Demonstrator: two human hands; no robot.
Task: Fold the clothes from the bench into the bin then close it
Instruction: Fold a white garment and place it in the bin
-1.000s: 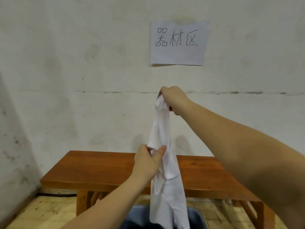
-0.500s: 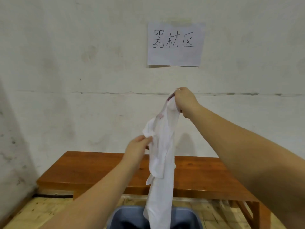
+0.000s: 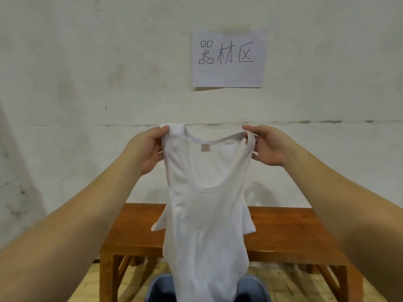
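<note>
Directly behind the held vest [image 3: 205,219] stands the bench [image 3: 283,232], hiding bin [image 3: 250,288].

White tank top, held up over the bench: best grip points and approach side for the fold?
Judging by its pose, the two shoulder straps, from the outer sides. The white tank top hangs flat, neckline spread, left hand and right hand each pinching a strap. The hem dangles over the bin, so the top edge controls it.

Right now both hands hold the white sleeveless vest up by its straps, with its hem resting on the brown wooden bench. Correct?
Not quite. The head view shows the left hand and right hand holding the white sleeveless vest by its straps, but its hem hangs in front of the brown wooden bench, over the blue-grey bin.
</note>
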